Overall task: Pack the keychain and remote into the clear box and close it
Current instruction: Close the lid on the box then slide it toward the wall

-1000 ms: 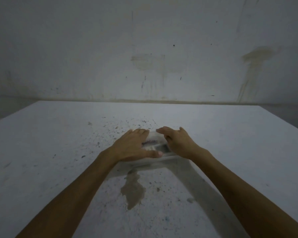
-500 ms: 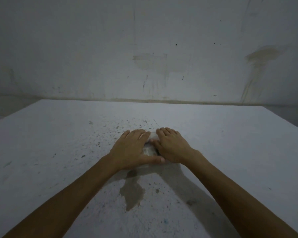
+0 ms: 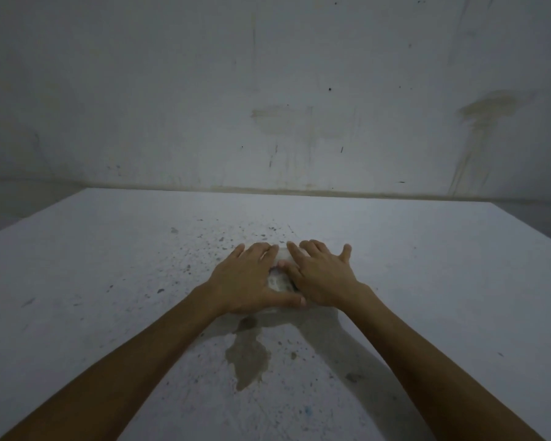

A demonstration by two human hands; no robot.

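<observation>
The clear box (image 3: 279, 281) sits on the white table (image 3: 109, 281) at the centre, almost wholly covered by my hands. My left hand (image 3: 252, 278) lies palm-down on its left half, thumb along the near edge. My right hand (image 3: 322, 278) lies palm-down on its right half, fingers spread and little finger splayed out to the right. Only a narrow strip of the lid shows between the hands, with pale contents faintly visible through it. I cannot make out the keychain or the remote.
A brownish stain (image 3: 248, 358) marks the table just in front of the box, with dark specks scattered around. A stained grey wall (image 3: 283, 122) rises behind the table's far edge.
My hands have closed in over the box, hiding the contents that showed one second ago. Since the last frame, my right hand's fingers have spread a little wider.
</observation>
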